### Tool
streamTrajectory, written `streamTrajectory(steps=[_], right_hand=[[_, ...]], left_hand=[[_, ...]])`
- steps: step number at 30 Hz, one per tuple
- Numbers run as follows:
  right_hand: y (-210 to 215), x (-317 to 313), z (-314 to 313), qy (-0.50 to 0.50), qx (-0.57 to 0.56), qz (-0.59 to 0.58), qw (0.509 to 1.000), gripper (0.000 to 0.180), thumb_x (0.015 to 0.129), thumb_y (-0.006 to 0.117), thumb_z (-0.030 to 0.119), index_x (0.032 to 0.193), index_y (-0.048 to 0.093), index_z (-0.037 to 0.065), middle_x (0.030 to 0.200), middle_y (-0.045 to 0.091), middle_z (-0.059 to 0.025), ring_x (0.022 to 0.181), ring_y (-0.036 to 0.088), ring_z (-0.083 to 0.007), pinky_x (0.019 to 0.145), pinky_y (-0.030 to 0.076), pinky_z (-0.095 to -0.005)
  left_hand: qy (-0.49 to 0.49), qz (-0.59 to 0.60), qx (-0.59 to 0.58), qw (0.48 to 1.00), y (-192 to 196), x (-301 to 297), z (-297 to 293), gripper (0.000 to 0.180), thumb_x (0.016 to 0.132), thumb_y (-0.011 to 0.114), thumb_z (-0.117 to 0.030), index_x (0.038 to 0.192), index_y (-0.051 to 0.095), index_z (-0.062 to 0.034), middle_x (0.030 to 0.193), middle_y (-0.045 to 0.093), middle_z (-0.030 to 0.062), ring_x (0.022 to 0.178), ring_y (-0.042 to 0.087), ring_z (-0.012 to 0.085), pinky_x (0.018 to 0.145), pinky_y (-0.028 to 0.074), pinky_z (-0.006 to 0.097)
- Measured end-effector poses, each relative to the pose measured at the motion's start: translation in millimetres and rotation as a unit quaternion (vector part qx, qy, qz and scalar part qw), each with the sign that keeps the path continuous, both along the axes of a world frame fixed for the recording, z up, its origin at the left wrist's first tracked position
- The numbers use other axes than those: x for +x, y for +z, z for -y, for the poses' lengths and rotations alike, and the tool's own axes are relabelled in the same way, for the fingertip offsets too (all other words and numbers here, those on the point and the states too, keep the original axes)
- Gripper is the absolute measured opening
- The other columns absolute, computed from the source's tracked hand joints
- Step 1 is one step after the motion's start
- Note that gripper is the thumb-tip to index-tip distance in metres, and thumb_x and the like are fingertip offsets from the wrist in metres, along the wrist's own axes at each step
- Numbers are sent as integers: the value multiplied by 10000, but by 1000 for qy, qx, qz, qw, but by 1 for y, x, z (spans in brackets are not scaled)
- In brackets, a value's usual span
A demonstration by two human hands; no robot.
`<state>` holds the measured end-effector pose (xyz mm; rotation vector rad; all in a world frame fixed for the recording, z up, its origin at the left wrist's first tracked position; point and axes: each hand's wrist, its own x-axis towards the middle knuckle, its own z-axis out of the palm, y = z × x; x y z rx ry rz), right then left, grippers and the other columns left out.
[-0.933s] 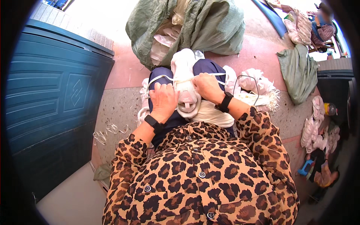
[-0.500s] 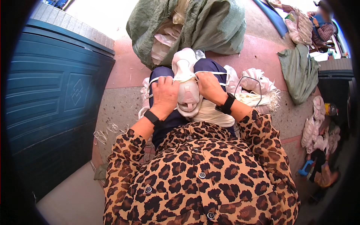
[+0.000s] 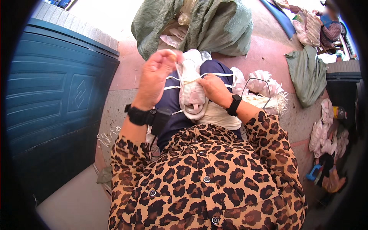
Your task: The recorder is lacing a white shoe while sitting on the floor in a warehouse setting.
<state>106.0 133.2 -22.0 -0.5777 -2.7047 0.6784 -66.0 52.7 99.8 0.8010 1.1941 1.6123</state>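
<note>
Hands and lace, seen from the wearer's head, with the sneaker taken as the centre of the dial. The pale mesh sneaker (image 3: 193,94) lies across the lap, between the thighs of the navy trousers (image 3: 220,67), its toe toward 12 o'clock and its looped tab toward 6. The left hand (image 3: 153,78) stands at 10 o'clock, its thumb and index finger pinched together on the white lace (image 3: 216,74), which runs from them down to the throat of the sneaker (the fingertips are blurred). The right hand (image 3: 216,90) is at 3 o'clock, its fingers closed on the lace beside the eyelets; a loop of lace extends past it over the right thigh. Just beneath this hand, toward 5 o'clock, lies a cream-coloured hank (image 3: 224,117). A bulging green woven sack (image 3: 230,28) stands at 12 o'clock, and a heap of white fabric pieces (image 3: 264,80) lies at 3. Loose laces (image 3: 103,140) rest on the floor at 8 o'clock, near a blue panelled door (image 3: 46,88) at 9. Another person (image 3: 332,32) sits well apart at 2 o'clock.
</note>
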Motion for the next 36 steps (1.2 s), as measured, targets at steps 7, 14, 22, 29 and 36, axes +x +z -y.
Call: streamTrajectory(steps=[7,14,22,29,36], right_hand=[[13,-17,1,46,161,186,968,57,666,554,96,644,603,78,723,587,-77,766,552,-215,640,435,-318],[51,-15,-6,26,35,-161,986,44,703,546,53,739,559,73,825,503,-81,776,482,-239,665,389,-334],[100,-13,-18,-36,-574,-264,774,119,801,583,59,898,522,30,737,539,-11,620,502,-104,543,408,-236],[18,4,2,-70,-279,-31,957,270,745,572,114,992,518,21,756,577,-107,683,572,-240,618,442,-316],[10,2,9,-61,-241,-42,968,297,740,556,95,1033,516,60,891,605,-101,839,584,-289,707,455,-356]], left_hand=[[-60,-449,-158,878,-79,16,20,158,793,533,-142,859,576,-5,791,587,220,759,568,378,656,448,421],[-87,-605,-235,756,-88,26,28,138,755,552,-122,800,620,-11,724,592,172,693,578,328,617,457,390],[-87,-440,-230,864,-99,20,25,152,712,593,-132,773,624,4,719,586,191,664,582,298,596,447,353],[-68,-528,-185,826,-103,30,25,125,713,591,-88,785,604,14,733,584,194,705,585,319,630,454,370],[-48,-487,-213,846,-104,32,19,230,731,548,-50,946,546,31,770,594,190,732,594,313,665,462,365]])
